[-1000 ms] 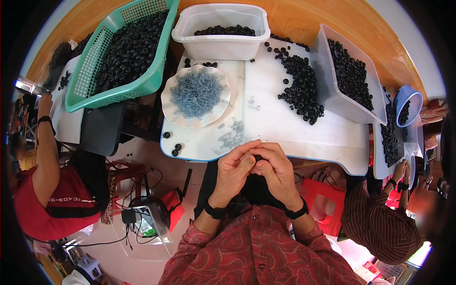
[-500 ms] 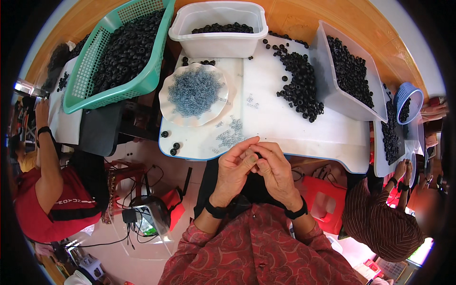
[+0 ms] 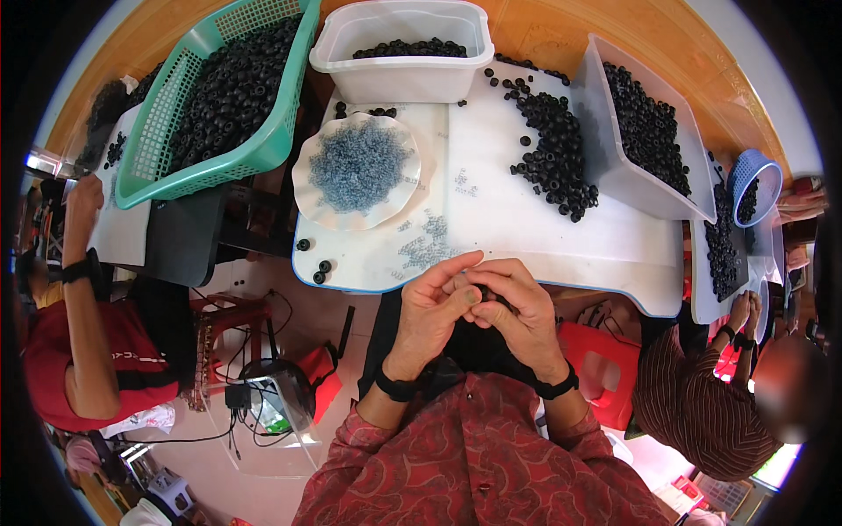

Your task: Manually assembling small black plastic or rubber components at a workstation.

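My left hand [image 3: 430, 307] and my right hand [image 3: 524, 320] meet at the front edge of the white worktable [image 3: 561, 263]. The fingers of my right hand are closed round a small black round part [image 3: 484, 293], mostly hidden by the fingers. Against it press the bent fingers and thumb of my left hand, its forefinger stretched out above; whatever the left fingertips pinch is hidden. Beyond my left hand, a scalloped white plate [image 3: 309, 203] bears a heap of tiny clear bluish rings [image 3: 360, 167]. Similar clear rings [image 3: 427, 245] lie loose nearer my hands.
Black ring-shaped parts [image 3: 557, 158] are heaped at the table's right. More fill a green basket [image 3: 254, 162], a white tub [image 3: 403, 83] and a translucent bin [image 3: 614, 167]. Loose black parts [image 3: 324, 266] lie by the left front edge. Co-workers sit on both sides.
My right hand has turned slightly and spread outward, so more of the black part shows between its fingers. The co-worker at left has shifted an arm.
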Available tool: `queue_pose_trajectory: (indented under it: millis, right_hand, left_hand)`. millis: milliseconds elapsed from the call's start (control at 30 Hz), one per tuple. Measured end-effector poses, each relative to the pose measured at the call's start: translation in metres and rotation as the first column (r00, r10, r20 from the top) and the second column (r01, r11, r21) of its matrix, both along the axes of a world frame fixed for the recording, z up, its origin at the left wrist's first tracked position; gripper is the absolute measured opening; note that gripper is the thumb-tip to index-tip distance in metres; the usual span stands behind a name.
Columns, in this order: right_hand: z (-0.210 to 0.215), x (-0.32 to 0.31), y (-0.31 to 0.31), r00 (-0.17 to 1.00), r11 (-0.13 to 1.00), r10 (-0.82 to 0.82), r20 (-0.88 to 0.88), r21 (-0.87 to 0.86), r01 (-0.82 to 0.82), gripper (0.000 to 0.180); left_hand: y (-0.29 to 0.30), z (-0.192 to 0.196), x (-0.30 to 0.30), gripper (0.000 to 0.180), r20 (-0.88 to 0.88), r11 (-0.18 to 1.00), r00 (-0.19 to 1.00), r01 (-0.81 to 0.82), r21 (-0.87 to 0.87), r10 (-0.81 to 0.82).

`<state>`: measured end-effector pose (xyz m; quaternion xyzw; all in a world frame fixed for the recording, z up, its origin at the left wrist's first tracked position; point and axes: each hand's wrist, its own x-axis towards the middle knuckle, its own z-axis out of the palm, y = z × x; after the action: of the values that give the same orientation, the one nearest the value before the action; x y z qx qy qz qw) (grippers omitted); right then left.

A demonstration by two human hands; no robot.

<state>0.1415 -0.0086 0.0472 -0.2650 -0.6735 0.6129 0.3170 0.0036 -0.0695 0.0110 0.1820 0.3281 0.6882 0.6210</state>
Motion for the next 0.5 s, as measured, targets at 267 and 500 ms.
queue_pose_trajectory:
  millis: [267,500]
  right_hand:
    - [0.003,0.006,-0.001,0.984,0.969,-0.158,0.085,0.203,0.138,0.035]
    - [0.001,0.007,-0.003,0.981,0.972,-0.181,0.064,0.166,0.168,0.039]
  left_hand:
    - [-0.001,0.001,-0.011,0.067,-0.382,0.970,0.924,0.094,0.222,-0.002]
    - [-0.001,0.008,-0.011,0.073,-0.264,0.962,0.958,0.173,0.213,-0.114]
